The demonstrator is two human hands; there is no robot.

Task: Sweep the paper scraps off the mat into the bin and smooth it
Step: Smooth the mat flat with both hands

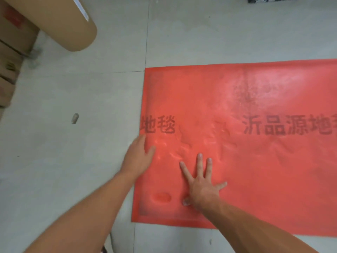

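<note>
Head view: smoothing step, judging by the scrap-free surface. Best done pressing flat and sliding palms outward from the rippled patch toward the left edge. Left hand [139, 157] open at the mat [255, 161] edge, holding nothing; right hand [202, 187] splayed wide, flat on it, empty. Red, printed with dark characters, creased near the fingers, spread on grey floor [73, 161]. No bin visible.

This looks like a storeroom or warehouse. Stacked cardboard boxes [9, 57] stand at the left with a large roll wrapped in brown paper [60, 21] beside them, all on a bare grey tiled floor [73, 161]. A red mat [255, 161] printed with dark lettering lies flat on it.
</note>
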